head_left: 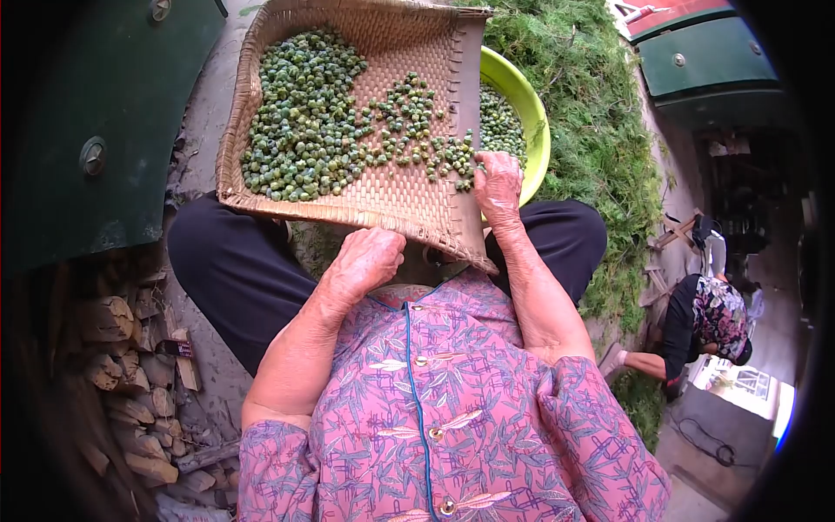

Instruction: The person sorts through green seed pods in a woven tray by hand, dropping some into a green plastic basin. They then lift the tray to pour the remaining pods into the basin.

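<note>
A woven winnowing basket point(417, 52) rests across my lap and knees, its flat lip to the right. Small round green fruits, perhaps cypress cones, lie in it: a large pile point(300, 117) on the left and a looser scatter point(404, 113) toward the lip. My left hand point(367, 259) is closed against the near rim; whatever its curled fingers hold is hidden. At the lip, my right hand point(499, 184) has its fingers bent together beside a few of the fruits, and their tips are partly hidden. Beyond the lip, a yellow-green basin point(541, 130) holds more fruits.
Cut green branches point(583, 113) cover the ground to the right. Split firewood point(148, 383) is stacked at lower left, below a dark green cabinet point(87, 104). Another person point(709, 322) bends over at far right, near a grey box point(718, 435).
</note>
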Demonstrator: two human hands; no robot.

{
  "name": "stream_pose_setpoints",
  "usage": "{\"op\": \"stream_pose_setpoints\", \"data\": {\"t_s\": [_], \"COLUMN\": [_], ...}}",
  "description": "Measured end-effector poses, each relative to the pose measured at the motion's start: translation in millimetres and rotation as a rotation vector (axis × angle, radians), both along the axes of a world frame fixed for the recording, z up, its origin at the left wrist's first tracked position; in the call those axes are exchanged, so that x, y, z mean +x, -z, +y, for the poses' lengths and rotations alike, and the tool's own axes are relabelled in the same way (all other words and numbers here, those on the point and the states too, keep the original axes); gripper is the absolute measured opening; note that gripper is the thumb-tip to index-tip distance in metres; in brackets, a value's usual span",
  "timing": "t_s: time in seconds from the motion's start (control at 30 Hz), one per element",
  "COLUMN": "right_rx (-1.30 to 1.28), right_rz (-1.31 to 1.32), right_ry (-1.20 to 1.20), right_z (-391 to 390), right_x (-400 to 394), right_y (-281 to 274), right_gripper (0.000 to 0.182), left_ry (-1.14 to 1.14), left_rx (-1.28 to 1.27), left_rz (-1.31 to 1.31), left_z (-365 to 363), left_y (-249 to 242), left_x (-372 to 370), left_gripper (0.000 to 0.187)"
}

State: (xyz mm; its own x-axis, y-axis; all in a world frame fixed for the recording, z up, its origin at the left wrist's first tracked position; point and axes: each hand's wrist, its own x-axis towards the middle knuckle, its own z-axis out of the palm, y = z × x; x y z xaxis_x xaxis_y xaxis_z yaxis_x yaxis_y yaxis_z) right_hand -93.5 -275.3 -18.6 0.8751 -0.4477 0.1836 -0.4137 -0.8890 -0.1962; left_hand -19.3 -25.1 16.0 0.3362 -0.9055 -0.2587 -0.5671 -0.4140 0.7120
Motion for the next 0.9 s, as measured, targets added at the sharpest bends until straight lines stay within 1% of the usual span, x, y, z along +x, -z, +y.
{"op": "stream_pose_setpoints", "data": {"t_s": [0.1,0.17,0.23,0.33,0.37,0.43,0.5,0.57,0.6,0.73,0.9], "right_rx": [0.043,0.101,0.103,0.113,0.117,0.058,0.020,0.015,-0.003,0.003,-0.023], "right_rz": [-0.036,-0.101,-0.104,-0.142,-0.145,-0.032,-0.046,-0.021,-0.057,-0.040,-0.110], "right_ry": [0.013,-0.110,-0.240,-0.330,-0.334,-0.341,-0.346,-0.290,-0.284,-0.280,-0.241], "right_z": [4.0,15.7,28.9,47.6,51.1,56.8,59.2,62.1,62.7,58.9,41.9], "right_x": [9.3,20.5,33.4,50.0,53.0,58.0,61.7,64.1,64.5,65.0,35.4], "right_y": [3.3,6.0,8.9,16.2,18.0,19.7,25.7,25.6,28.1,33.1,28.0], "right_gripper": [0.021,0.022,0.025,0.025,0.025,0.026,0.027,0.025,0.024,0.023,0.020], "left_ry": [-0.002,0.000,0.000,0.002,0.006,0.000,-0.004,-0.006,-0.006,-0.006,-0.001], "left_rx": [-0.002,0.004,0.005,0.020,0.033,0.015,-0.006,0.023,0.023,0.026,-0.012], "left_rz": [-0.002,0.002,0.002,0.007,0.014,0.004,-0.007,-0.009,-0.010,-0.014,-0.034], "left_z": [0.3,0.0,-0.1,0.0,0.4,2.0,1.8,0.7,0.6,-0.2,0.8], "left_y": [0.6,-0.5,-2.3,-2.8,-2.3,0.1,0.7,0.4,0.8,-2.1,1.1], "left_x": [-0.3,0.0,0.6,0.8,0.9,0.1,-0.3,-0.2,-0.3,0.1,-0.9], "left_gripper": [0.015,0.015,0.015,0.014,0.014,0.014,0.015,0.015,0.015,0.014,0.014]}}
